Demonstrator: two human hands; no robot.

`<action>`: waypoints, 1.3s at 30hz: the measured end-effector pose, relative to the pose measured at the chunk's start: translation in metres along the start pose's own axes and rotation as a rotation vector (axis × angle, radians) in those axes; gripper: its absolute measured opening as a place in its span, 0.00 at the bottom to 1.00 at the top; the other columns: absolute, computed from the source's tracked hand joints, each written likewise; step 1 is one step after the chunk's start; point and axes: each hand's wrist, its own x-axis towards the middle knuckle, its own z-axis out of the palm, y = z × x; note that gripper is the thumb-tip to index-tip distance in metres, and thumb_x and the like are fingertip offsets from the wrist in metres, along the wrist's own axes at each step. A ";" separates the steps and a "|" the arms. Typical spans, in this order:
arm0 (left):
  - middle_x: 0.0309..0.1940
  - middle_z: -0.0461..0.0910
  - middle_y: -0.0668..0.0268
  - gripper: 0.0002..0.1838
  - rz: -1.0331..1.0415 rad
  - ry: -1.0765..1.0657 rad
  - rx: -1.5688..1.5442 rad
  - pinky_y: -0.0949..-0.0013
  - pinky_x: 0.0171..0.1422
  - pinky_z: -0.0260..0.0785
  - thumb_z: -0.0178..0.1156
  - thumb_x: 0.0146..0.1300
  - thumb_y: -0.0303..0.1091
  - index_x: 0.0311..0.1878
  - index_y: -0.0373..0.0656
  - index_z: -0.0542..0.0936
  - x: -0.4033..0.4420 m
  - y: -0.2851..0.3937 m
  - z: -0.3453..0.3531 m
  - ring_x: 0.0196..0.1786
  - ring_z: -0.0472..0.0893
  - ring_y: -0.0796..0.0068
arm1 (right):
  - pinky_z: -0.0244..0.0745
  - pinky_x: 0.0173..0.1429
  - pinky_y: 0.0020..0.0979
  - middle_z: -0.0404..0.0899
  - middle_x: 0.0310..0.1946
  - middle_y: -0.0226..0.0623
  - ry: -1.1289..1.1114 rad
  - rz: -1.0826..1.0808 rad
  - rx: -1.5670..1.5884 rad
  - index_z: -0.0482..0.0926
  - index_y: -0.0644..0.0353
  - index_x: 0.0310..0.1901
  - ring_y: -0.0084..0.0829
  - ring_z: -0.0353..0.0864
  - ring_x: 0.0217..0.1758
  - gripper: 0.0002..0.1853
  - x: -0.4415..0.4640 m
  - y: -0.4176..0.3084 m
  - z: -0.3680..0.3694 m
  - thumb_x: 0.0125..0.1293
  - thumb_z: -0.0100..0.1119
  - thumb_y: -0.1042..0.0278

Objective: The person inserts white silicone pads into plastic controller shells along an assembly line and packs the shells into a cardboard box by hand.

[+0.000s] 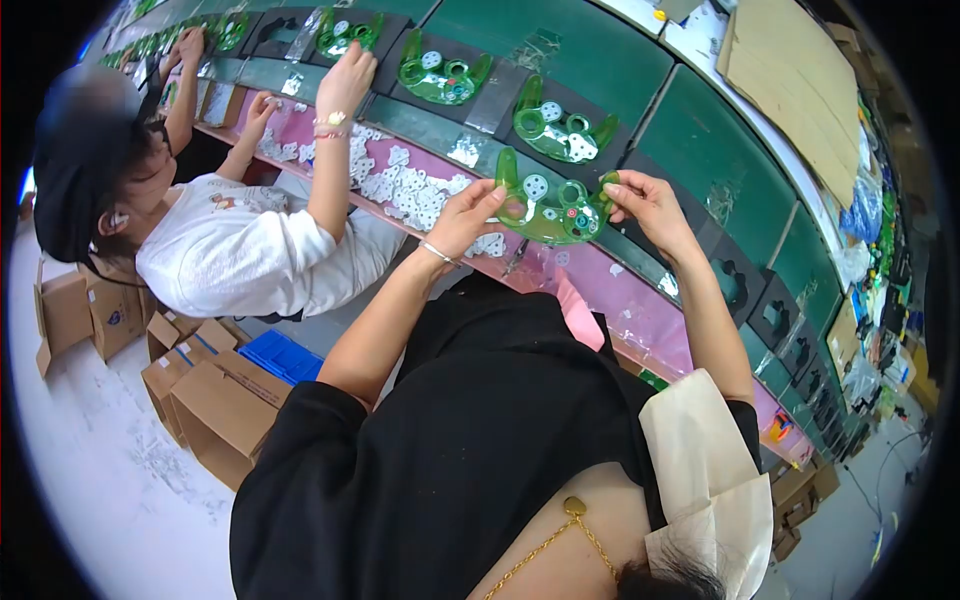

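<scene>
A translucent green game controller shell (552,222) is held up in front of me over the bench edge. My left hand (466,217) pinches its left grip, and my right hand (647,205) pinches the right grip. White and coloured button parts show on its face. Just beyond it, a similar green controller shell (565,135) lies in a black foam holder. Further left, another green shell (441,77) sits in its own holder.
A co-worker in a white shirt (240,240) sits to my left, one hand over a green shell (347,35). White cut-out pieces (410,190) lie scattered on the pink shelf. Foam holders (735,285) run along the right. Cardboard boxes (225,400) and a blue crate (281,357) stand on the floor.
</scene>
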 end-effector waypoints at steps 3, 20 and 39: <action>0.45 0.76 0.65 0.20 -0.123 0.138 -0.051 0.70 0.49 0.70 0.50 0.66 0.43 0.54 0.39 0.69 -0.007 -0.011 0.002 0.49 0.75 0.78 | 0.69 0.31 0.18 0.74 0.23 0.26 -0.025 -0.026 -0.020 0.76 0.65 0.42 0.15 0.71 0.24 0.11 -0.005 0.006 0.008 0.62 0.56 0.67; 0.40 0.75 0.67 0.14 0.026 0.201 -0.214 0.70 0.46 0.73 0.51 0.65 0.35 0.50 0.38 0.71 -0.041 -0.033 -0.023 0.43 0.77 0.76 | 0.74 0.31 0.22 0.78 0.29 0.34 -0.389 -0.032 -0.134 0.75 0.65 0.46 0.21 0.76 0.27 0.13 0.055 -0.026 0.016 0.65 0.52 0.65; 0.37 0.77 0.63 0.15 0.009 0.360 -0.473 0.69 0.47 0.74 0.52 0.65 0.30 0.52 0.34 0.71 -0.030 -0.013 -0.048 0.41 0.78 0.74 | 0.70 0.45 0.40 0.76 0.34 0.49 0.796 -0.467 -1.055 0.77 0.64 0.37 0.45 0.75 0.40 0.13 0.377 -0.037 -0.141 0.54 0.58 0.64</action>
